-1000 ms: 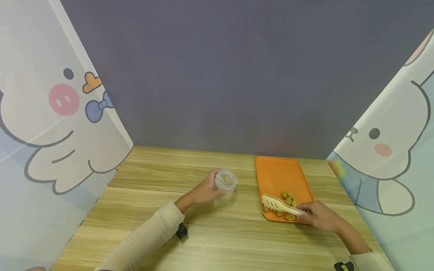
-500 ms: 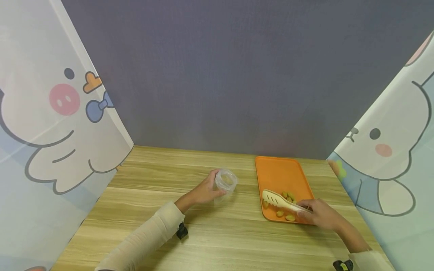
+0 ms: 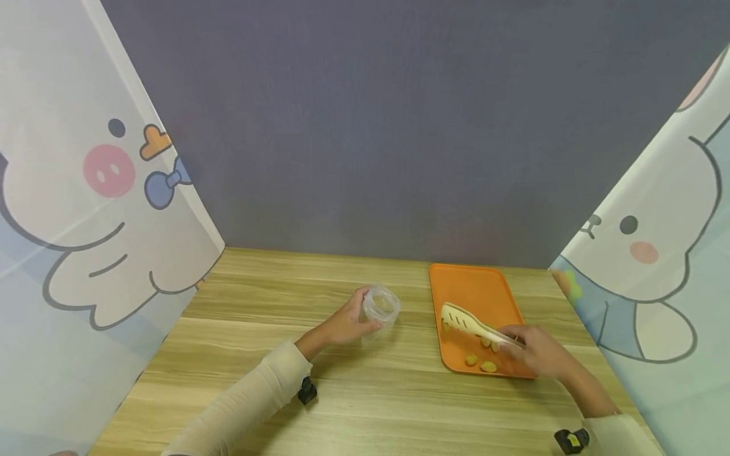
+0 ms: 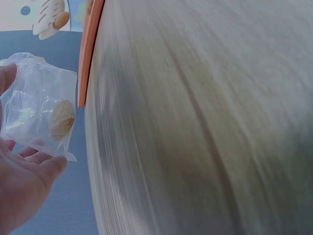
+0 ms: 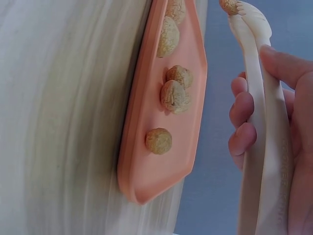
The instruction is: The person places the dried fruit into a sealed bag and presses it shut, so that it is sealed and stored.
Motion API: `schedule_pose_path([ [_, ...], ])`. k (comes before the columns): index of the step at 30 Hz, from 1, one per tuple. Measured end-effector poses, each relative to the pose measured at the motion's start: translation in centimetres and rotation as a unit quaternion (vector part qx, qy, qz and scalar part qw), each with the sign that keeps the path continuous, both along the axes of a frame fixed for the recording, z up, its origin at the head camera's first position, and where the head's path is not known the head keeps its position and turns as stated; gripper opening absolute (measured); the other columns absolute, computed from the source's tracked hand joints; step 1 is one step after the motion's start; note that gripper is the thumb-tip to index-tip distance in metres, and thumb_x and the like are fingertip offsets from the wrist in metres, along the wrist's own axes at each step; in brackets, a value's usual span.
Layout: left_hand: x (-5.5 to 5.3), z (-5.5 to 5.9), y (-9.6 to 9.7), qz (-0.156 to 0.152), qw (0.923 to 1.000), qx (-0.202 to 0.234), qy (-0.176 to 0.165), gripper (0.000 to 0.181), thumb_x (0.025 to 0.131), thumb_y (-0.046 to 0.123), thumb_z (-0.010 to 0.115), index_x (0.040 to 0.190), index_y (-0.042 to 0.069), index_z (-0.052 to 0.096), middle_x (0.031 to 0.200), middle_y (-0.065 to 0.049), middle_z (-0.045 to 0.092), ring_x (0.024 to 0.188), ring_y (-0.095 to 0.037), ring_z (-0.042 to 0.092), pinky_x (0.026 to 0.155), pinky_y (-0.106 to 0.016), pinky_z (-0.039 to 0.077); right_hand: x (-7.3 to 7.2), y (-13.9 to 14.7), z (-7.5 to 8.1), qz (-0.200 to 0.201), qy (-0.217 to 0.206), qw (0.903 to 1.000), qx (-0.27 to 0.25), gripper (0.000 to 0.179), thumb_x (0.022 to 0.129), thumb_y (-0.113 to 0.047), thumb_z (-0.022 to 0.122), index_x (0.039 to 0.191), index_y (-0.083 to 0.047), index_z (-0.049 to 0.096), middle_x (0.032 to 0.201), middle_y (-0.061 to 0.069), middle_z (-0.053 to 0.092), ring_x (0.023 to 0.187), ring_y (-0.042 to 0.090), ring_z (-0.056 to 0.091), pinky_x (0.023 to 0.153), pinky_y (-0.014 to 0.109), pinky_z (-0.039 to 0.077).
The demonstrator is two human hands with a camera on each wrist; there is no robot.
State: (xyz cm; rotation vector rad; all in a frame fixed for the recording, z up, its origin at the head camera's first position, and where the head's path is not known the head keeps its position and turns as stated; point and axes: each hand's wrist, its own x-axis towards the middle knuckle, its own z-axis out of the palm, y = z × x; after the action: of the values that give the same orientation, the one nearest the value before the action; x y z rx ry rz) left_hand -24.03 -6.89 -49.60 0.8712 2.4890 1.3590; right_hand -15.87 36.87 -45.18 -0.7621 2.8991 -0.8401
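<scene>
My left hand (image 3: 345,322) holds a clear plastic bag (image 3: 381,307) upright by its side, with its mouth facing up. In the left wrist view a tan, wrinkled, walnut-like piece (image 4: 62,120) shows through the bag's wall. My right hand (image 3: 538,351) grips cream-coloured tongs (image 3: 470,323) by their handles, thumb on one arm and fingers curled round the other. One walnut-like piece (image 5: 229,6) is pinched at the tongs' tips, above the orange tray (image 3: 467,285). Several similar pieces (image 5: 159,141) lie in the tray's near part, partly hidden by the tongs in the head view.
The tray lies at the right of the wood-grain table (image 3: 274,278), its near end under my right hand. A dark grey panel (image 3: 365,126) stands along the table's back edge. Cartoon-printed panels (image 3: 142,247) rise on both sides.
My right hand has lifted the tongs up and slightly away from the near end of the tray, with a piece in their tips. My left hand and the bag stay in place.
</scene>
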Motion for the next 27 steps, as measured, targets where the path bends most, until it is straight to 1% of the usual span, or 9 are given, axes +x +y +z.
schedule_pose_path([
  [5, 0.1, 0.0, 0.0, -0.002, 1.0, 0.003, -0.003, 0.088, 0.093, 0.033, 0.072, 0.157, 0.005, 0.019, 0.147, -0.022, 0.045, 0.134, -0.033, 0.049, 0.114, -0.057, 0.036, -0.3, -0.6, 0.2, 0.003, 0.024, 0.9997, -0.006, 0.014, 0.099, -0.015, 0.066, 0.109, -0.008, 0.072, 0.062, -0.013, 0.055, 0.05, -0.006, 0.039, 0.044, 0.021, 0.037],
  [7, 0.1, 0.0, 0.0, -0.004, 1.0, 0.004, -0.002, 0.088, 0.093, 0.032, 0.072, 0.158, 0.005, 0.019, 0.147, -0.022, 0.044, 0.134, -0.033, 0.049, 0.115, -0.057, 0.036, -0.4, -0.9, 0.3, 0.002, 0.023, 0.9997, -0.01, 0.013, 0.099, -0.016, 0.066, 0.108, -0.009, 0.072, 0.062, -0.012, 0.055, 0.049, -0.005, 0.04, 0.044, 0.021, 0.038],
  [11, 0.1, -0.2, 0.1, -0.007, 1.0, -0.001, 0.001, 0.087, 0.093, 0.031, 0.072, 0.158, 0.005, 0.019, 0.148, -0.022, 0.044, 0.134, -0.033, 0.048, 0.115, -0.056, 0.036, -0.9, -1.5, 0.4, -0.004, 0.021, 0.9997, -0.015, 0.01, 0.1, -0.017, 0.065, 0.106, -0.012, 0.071, 0.065, -0.011, 0.056, 0.05, -0.004, 0.042, 0.046, 0.022, 0.039],
  [15, 0.1, -0.3, 0.2, -0.005, 1.0, -0.004, 0.004, 0.087, 0.093, 0.032, 0.071, 0.158, 0.005, 0.019, 0.147, -0.02, 0.045, 0.134, -0.032, 0.049, 0.115, -0.056, 0.036, -1.3, -2.1, 0.4, -0.013, 0.042, 0.9991, -0.002, 0.007, 0.098, -0.018, 0.068, 0.102, -0.015, 0.071, 0.071, -0.013, 0.057, 0.053, -0.004, 0.04, 0.049, 0.022, 0.038],
  [16, 0.1, -0.3, 0.2, -0.005, 1.0, -0.004, 0.005, 0.087, 0.093, 0.032, 0.071, 0.157, 0.004, 0.019, 0.146, -0.02, 0.045, 0.133, -0.032, 0.049, 0.115, -0.056, 0.037, -1.4, -2.3, 0.4, -0.013, 0.041, 0.9991, -0.001, 0.006, 0.098, -0.019, 0.068, 0.102, -0.015, 0.071, 0.072, -0.012, 0.059, 0.053, -0.004, 0.04, 0.05, 0.022, 0.038],
  [18, 0.1, -0.3, 0.2, -0.004, 1.0, -0.002, 0.004, 0.087, 0.093, 0.032, 0.071, 0.157, 0.004, 0.019, 0.146, -0.019, 0.046, 0.133, -0.031, 0.049, 0.114, -0.056, 0.037, -1.6, -2.6, 0.4, -0.013, 0.04, 0.9991, 0.0, 0.008, 0.098, -0.019, 0.068, 0.103, -0.014, 0.072, 0.077, -0.009, 0.063, 0.054, -0.004, 0.041, 0.05, 0.022, 0.039],
  [22, 0.2, -0.2, 0.3, -0.002, 1.0, -0.001, 0.003, 0.086, 0.093, 0.031, 0.071, 0.157, 0.004, 0.02, 0.146, -0.019, 0.046, 0.133, -0.031, 0.05, 0.114, -0.055, 0.037, -1.9, -3.4, 0.7, -0.006, 0.033, 0.9993, -0.013, 0.01, 0.099, -0.017, 0.067, 0.106, -0.012, 0.072, 0.078, -0.002, 0.068, 0.051, -0.003, 0.043, 0.047, 0.022, 0.039],
  [27, 0.3, -0.2, 0.4, 0.001, 1.0, 0.003, -0.003, 0.085, 0.093, 0.03, 0.072, 0.157, 0.005, 0.021, 0.146, -0.018, 0.047, 0.132, -0.03, 0.051, 0.114, -0.053, 0.038, -2.4, -4.4, 0.9, 0.002, 0.043, 0.9985, -0.032, 0.012, 0.098, -0.015, 0.068, 0.108, -0.012, 0.072, 0.075, -0.004, 0.067, 0.052, -0.004, 0.047, 0.047, 0.022, 0.041],
])
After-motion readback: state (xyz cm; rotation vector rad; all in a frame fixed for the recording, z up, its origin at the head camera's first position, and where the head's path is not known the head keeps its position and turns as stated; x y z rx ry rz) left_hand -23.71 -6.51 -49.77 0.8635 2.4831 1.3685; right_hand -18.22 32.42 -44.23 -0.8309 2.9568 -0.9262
